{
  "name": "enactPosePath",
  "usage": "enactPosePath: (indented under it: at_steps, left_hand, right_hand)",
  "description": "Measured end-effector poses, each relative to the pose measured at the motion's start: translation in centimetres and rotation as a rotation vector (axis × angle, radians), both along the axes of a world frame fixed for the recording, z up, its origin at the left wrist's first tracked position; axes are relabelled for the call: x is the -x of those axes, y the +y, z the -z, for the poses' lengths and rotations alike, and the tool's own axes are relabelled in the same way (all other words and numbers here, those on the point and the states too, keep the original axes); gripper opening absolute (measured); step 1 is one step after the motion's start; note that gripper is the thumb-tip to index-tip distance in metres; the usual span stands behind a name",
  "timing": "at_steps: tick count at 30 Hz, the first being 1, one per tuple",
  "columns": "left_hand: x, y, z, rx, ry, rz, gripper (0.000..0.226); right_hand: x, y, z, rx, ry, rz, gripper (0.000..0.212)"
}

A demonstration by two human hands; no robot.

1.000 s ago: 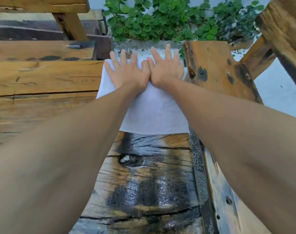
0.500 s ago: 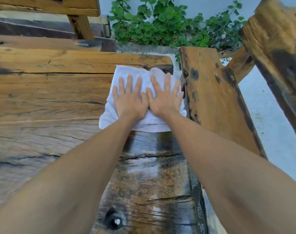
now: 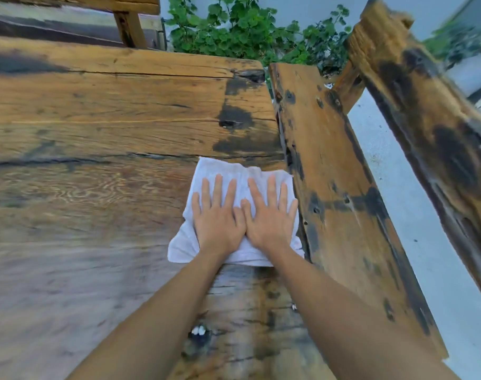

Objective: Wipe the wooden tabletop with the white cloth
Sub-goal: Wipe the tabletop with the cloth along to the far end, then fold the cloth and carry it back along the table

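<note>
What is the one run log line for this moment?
left hand flat on white cloth | right hand flat beside | tabletop right edge

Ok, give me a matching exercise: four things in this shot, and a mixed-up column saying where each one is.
Things:
1. cloth
2. left hand
3. bench
4. plants

Places:
A. beyond the far end of the table
B. alongside the table's right edge
C. flat on the tabletop under both hands
D. pressed on the cloth, touching the right hand

Pairs: 1-C, 2-D, 3-B, 4-A
</note>
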State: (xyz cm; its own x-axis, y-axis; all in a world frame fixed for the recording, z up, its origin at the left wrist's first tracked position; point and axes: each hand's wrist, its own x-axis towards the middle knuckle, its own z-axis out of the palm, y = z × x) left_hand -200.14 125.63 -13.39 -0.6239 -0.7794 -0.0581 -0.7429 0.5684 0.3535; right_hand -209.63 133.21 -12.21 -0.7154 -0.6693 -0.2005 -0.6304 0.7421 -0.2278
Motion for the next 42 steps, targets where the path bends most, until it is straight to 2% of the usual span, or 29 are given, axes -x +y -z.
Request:
enactPosePath:
  at_steps: [6, 12, 16, 18, 20, 22, 24, 26, 28, 29, 31, 33, 36, 39, 42]
  left_hand:
    - [-7.3, 10.4, -1.1, -0.033, -0.029, 0.116, 0.064]
    - [-14.7, 17.8, -1.9, -0.078, 0.003, 0.158, 0.062]
    - [-17.9, 19.0, -3.2, -0.15, -0.054, 0.228, 0.059]
    - [-18.2, 18.2, -4.2, -0.231, -0.104, 0.256, 0.06]
    - [-17.7, 17.2, -5.9, -0.351, -0.083, 0.246, 0.063]
    - [-17.0, 16.0, -7.4, -0.417, -0.005, 0.134, 0.067]
    - [-15.9, 14.6, -8.7, -0.441, 0.015, -0.021, 0.069]
    - [-14.6, 13.0, -9.3, -0.472, -0.024, -0.098, 0.069]
    - [-13.0, 11.3, -9.7, -0.504, -0.09, -0.159, 0.063]
    - [-12.3, 10.5, -9.9, -0.524, -0.115, -0.195, 0.061]
    - [-11.0, 9.5, -10.0, -0.571, -0.143, -0.229, 0.055]
    - [-9.8, 9.2, -10.1, -0.618, -0.169, -0.25, 0.045]
    - [-8.6, 8.8, -10.1, -0.697, -0.167, -0.305, 0.025]
    - [-8.8, 7.3, -11.4, -0.753, -0.068, -0.286, 0.009]
    - [-10.5, 4.5, -14.6, -0.799, 0.031, -0.219, 0.018]
  right_hand:
    - [-8.1, 11.4, -0.6, -0.081, -0.024, 0.171, 0.064]
    - [-15.5, 19.1, -2.1, -0.115, -0.014, 0.198, 0.065]
    - [-16.7, 21.3, -3.0, -0.179, -0.105, 0.157, 0.063]
    - [-15.8, 21.5, -4.1, -0.166, -0.207, 0.129, 0.063]
    - [-14.3, 21.7, -5.7, -0.058, -0.297, 0.197, 0.063]
    - [-12.4, 22.2, -6.6, 0.117, -0.365, 0.382, 0.065]
    - [-9.9, 22.5, -7.3, 0.249, -0.566, 0.571, 0.071]
    - [-7.7, 22.7, -7.7, 0.354, -0.834, 0.72, 0.071]
    - [-5.5, 23.0, -8.0, 0.416, -0.963, 0.823, 0.07]
    - [-4.6, 23.0, -8.2, 0.418, -0.996, 0.842, 0.077]
    - [-3.4, 22.9, -8.6, 0.369, -1.053, 0.813, 0.086]
    - [-2.8, 22.7, -8.9, 0.296, -1.075, 0.72, 0.085]
    - [-1.8, 22.2, -9.6, 0.256, -1.068, 0.637, 0.06]
    - [-0.3, 21.6, -11.7, 0.22, -1.033, 0.494, 0.03]
    - [1.4, 20.4, -14.3, 0.175, -0.993, 0.366, 0.023]
